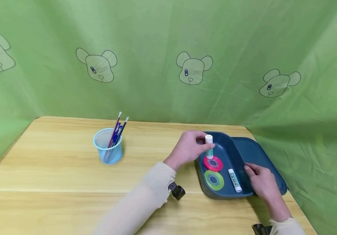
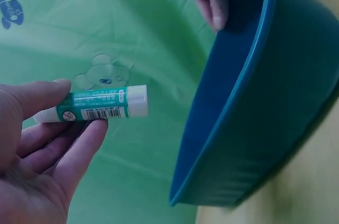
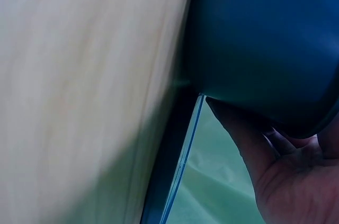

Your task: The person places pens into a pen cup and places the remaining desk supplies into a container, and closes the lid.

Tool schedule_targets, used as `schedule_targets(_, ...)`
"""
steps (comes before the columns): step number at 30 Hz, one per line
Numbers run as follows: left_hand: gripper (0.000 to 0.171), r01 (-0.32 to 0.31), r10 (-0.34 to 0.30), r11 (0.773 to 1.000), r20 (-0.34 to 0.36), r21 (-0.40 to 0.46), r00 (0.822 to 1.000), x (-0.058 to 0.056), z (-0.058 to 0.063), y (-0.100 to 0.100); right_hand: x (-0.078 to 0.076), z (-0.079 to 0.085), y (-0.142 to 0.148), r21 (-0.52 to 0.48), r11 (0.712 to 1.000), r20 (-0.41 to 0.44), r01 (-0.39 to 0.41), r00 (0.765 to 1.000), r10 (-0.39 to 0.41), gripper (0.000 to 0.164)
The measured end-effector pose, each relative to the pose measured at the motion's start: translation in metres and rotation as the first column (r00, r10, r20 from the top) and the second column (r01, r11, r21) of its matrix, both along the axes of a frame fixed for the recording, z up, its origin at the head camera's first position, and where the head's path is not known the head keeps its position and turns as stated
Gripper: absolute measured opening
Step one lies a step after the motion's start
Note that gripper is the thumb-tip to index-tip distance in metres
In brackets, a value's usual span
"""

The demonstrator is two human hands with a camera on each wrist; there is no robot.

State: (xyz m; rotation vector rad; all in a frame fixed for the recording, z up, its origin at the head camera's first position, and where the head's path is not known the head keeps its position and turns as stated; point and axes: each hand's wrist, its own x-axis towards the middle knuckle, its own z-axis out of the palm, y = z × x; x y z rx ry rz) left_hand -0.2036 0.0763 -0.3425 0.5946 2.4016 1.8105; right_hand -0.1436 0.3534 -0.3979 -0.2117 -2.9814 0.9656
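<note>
Between thumb and fingers, my left hand (image 1: 189, 146) pinches a glue stick (image 1: 209, 147) upright over the dark blue box (image 1: 205, 188). Its white ends and green barcoded label show in the left wrist view, where the glue stick (image 2: 100, 104) is apart from the box wall (image 2: 286, 86). My right hand (image 1: 261, 181) grips the box's right wall, thumb at the rim. Inside the box lie a pink tape roll (image 1: 213, 164), a green tape roll (image 1: 214, 180) and a second glue stick (image 1: 234, 180).
A dark blue lid (image 1: 249, 148) lies under the box's right side, partly hidden by it. Further left on the wooden table (image 1: 53, 169) stands a light blue mesh pen cup (image 1: 110, 156) with pencils and pens (image 1: 117, 132). A green curtain (image 1: 144, 91) hangs behind.
</note>
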Motion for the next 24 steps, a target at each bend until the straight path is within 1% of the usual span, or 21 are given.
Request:
schedule_targets(4, 0.017, 0.001, -0.001, 1.000, 0.022, -0.003, 1.000, 0.000, -0.006, 0.014, 0.000, -0.001, 0.000, 0.004, 1.000, -0.010, -0.001, 1.000, 0.001, 0.053)
schedule_targets(8, 0.017, -0.001, 0.000, 1.000, 0.049, 0.022, 0.999, 0.000, -0.012, 0.025, 0.000, -0.001, 0.001, 0.009, 1.000, -0.017, -0.006, 1.000, 0.006, 0.053)
schedule_targets(11, 0.017, 0.001, -0.002, 1.000, 0.051, 0.029, 0.999, -0.001, -0.015, 0.032, 0.000, -0.001, 0.001, 0.009, 1.000, -0.023, -0.004, 1.000, 0.004, 0.052)
schedule_targets(17, 0.017, -0.001, 0.002, 1.000, 0.058, -0.011, 0.998, 0.000, -0.019, 0.042, 0.002, -0.001, 0.000, 0.002, 1.000, -0.020, -0.002, 1.000, 0.002, 0.052)
schedule_targets(20, 0.017, -0.001, 0.003, 0.999, 0.046, -0.038, 0.999, -0.002, -0.023, 0.049, 0.001, 0.000, 0.000, 0.003, 1.000, -0.024, -0.001, 1.000, 0.001, 0.052)
schedule_targets(24, 0.014, 0.013, -0.009, 0.997, 0.054, -0.075, 0.998, -0.003, -0.030, 0.059, 0.001, 0.001, 0.000, 0.008, 1.000, -0.011, -0.001, 1.000, 0.001, 0.053)
